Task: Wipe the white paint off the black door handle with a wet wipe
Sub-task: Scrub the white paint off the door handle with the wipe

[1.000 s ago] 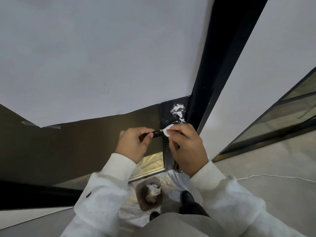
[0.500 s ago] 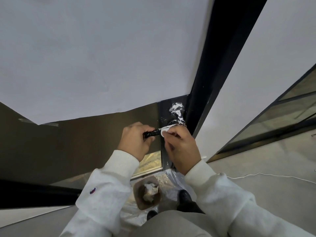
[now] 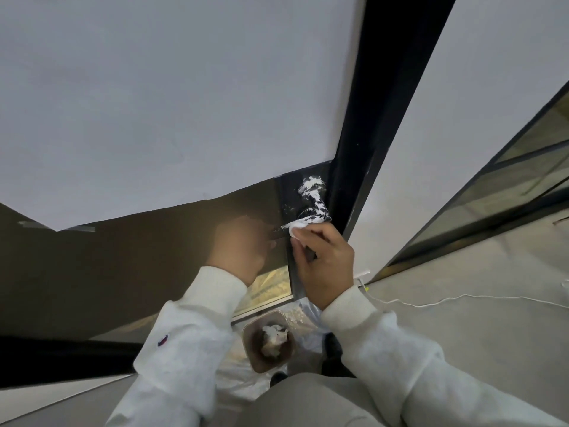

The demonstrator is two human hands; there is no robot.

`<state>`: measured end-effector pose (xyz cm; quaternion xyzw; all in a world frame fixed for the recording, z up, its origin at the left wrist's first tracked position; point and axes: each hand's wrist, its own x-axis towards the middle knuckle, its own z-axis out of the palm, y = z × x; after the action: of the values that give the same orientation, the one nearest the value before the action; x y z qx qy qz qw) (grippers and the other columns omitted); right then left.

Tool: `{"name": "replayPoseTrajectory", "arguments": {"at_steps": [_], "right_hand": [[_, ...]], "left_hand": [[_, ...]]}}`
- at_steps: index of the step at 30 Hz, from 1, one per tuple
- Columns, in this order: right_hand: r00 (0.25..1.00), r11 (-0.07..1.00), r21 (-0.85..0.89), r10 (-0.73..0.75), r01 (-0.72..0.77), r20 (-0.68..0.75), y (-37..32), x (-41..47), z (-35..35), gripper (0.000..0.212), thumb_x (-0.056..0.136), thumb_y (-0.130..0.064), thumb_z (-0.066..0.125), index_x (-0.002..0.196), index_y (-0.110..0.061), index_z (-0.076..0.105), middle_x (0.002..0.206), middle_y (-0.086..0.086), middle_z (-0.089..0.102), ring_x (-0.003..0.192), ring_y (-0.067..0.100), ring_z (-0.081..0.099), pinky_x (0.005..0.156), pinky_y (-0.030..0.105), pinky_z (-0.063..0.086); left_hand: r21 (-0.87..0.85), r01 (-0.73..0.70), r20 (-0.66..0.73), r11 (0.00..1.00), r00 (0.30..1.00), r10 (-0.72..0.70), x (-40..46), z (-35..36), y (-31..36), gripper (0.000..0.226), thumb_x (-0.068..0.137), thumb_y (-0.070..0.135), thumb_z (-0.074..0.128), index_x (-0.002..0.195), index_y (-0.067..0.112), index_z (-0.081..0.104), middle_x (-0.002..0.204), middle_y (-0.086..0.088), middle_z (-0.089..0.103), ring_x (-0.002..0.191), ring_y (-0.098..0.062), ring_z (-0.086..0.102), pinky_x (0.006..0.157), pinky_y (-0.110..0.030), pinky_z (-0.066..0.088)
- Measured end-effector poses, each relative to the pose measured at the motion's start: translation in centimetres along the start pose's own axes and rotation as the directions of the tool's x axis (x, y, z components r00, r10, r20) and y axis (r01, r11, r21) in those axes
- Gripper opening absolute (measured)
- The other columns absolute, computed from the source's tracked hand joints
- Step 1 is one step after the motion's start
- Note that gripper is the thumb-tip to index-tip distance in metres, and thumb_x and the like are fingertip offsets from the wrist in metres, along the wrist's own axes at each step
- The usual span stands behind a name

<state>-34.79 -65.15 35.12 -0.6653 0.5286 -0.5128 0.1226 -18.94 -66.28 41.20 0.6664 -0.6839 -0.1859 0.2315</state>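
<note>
Right hand [image 3: 323, 260] pinches the folded wet wipe [image 3: 298, 227] between thumb and fingertips and presses it on the black door handle [image 3: 311, 211] where the lever meets its neck. A second ago the wipe sat a little further out along the lever; it has since crept inward toward the thick white paint [image 3: 311, 188] on the neck and the plate above. The left hand [image 3: 243, 245] is a blur of motion now, where earlier it clearly gripped the lever's free end, so I cannot tell whether it holds on or has let go. That suggests the lever is nearly done and the heaviest paint still waits. Below, the brown bin [image 3: 268, 343] on the plastic sheet [image 3: 234, 377] holds crumpled used wipes.
</note>
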Motion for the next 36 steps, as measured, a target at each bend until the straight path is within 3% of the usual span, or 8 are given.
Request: {"name": "replayPoseTrajectory", "arguments": {"at_steps": [8,13,18,23,28,31,33,36], "right_hand": [[0.996,0.999,-0.009,0.048,-0.049,-0.073,0.1,0.0,-1.3,0.021,0.080,0.003,0.079,0.100,-0.004,0.079,0.094,0.013,0.068,0.083,0.010,0.059,0.080,0.004,0.042],[0.995,0.999,0.040,0.017,-0.021,0.095,-1.6,-0.7,0.7,0.020,0.082,0.002,0.074,0.101,-0.005,0.078,0.096,0.012,0.068,0.083,0.021,0.067,0.076,0.030,0.057],[0.995,0.992,-0.092,-0.074,0.080,0.070,-1.1,1.6,-1.8,0.026,0.079,0.008,0.071,0.102,-0.001,0.077,0.104,0.015,0.069,0.093,0.029,0.065,0.084,0.028,0.055],[0.924,0.906,-0.350,-0.102,0.239,0.367,-0.9,3.2,-1.4,0.036,0.069,0.016,0.067,0.101,0.003,0.074,0.107,0.018,0.069,0.095,0.039,0.058,0.077,0.037,0.055],[0.832,0.917,-0.254,-0.131,0.309,0.539,-1.3,5.6,-1.4,0.032,0.070,0.010,0.053,0.087,-0.005,0.075,0.089,0.009,0.073,0.080,0.037,0.058,0.070,0.036,0.049],[0.855,0.932,-0.192,-0.181,0.307,0.486,-1.4,7.7,-2.6,0.032,0.069,0.015,0.055,0.082,-0.006,0.076,0.073,0.009,0.072,0.069,0.032,0.060,0.067,0.034,0.050],[0.854,0.929,-0.217,-0.159,0.299,0.496,-1.0,8.7,-2.6,0.035,0.066,0.019,0.059,0.081,-0.007,0.076,0.068,0.009,0.070,0.069,0.032,0.060,0.065,0.033,0.050],[0.756,0.902,-0.253,-0.113,0.350,0.644,-1.4,8.2,-0.9,0.029,0.060,0.008,0.048,0.071,-0.008,0.070,0.058,0.007,0.061,0.063,0.031,0.052,0.060,0.032,0.043]], "left_hand": [[-0.010,-0.005,0.006,1.000,1.000,0.005,0.1,0.2,0.0,0.016,0.081,0.019,0.079,0.095,0.028,0.079,0.080,0.007,0.065,0.079,-0.018,0.059,0.080,-0.029,0.048],[0.005,-0.016,0.007,1.000,1.000,0.016,0.2,0.2,-0.1,0.021,0.082,0.018,0.079,0.102,0.023,0.079,0.086,0.005,0.068,0.081,-0.018,0.061,0.084,-0.028,0.049],[-0.038,0.004,-0.003,0.999,1.000,-0.004,0.1,0.2,-0.2,0.019,0.082,0.017,0.078,0.098,0.026,0.079,0.083,0.005,0.065,0.079,-0.017,0.059,0.078,-0.026,0.045],[-0.082,0.028,-0.044,0.996,0.999,-0.032,-0.4,0.6,-0.1,0.021,0.080,0.013,0.077,0.093,0.029,0.079,0.081,0.007,0.066,0.075,-0.013,0.060,0.076,-0.018,0.042],[-0.211,0.089,-0.204,0.973,0.970,-0.133,-1.6,1.6,-0.2,0.014,0.073,0.021,0.085,0.082,0.029,0.077,0.077,0.011,0.072,0.072,-0.010,0.066,0.081,-0.004,0.036],[-0.243,0.094,-0.224,0.966,0.963,-0.150,-1.5,1.9,-0.5,0.014,0.072,0.021,0.086,0.080,0.028,0.076,0.074,0.011,0.072,0.070,-0.009,0.067,0.082,-0.025,0.049],[-0.258,0.098,-0.236,0.961,0.958,-0.161,-1.6,2.0,-0.5,0.015,0.071,0.020,0.088,0.080,0.025,0.077,0.073,0.010,0.072,0.068,-0.009,0.066,0.078,-0.021,0.049],[-0.270,0.104,-0.247,0.957,0.953,-0.173,-1.6,2.2,-0.5,0.015,0.070,0.019,0.087,0.079,0.025,0.076,0.073,0.009,0.072,0.068,-0.010,0.067,0.074,-0.032,0.053]]}}
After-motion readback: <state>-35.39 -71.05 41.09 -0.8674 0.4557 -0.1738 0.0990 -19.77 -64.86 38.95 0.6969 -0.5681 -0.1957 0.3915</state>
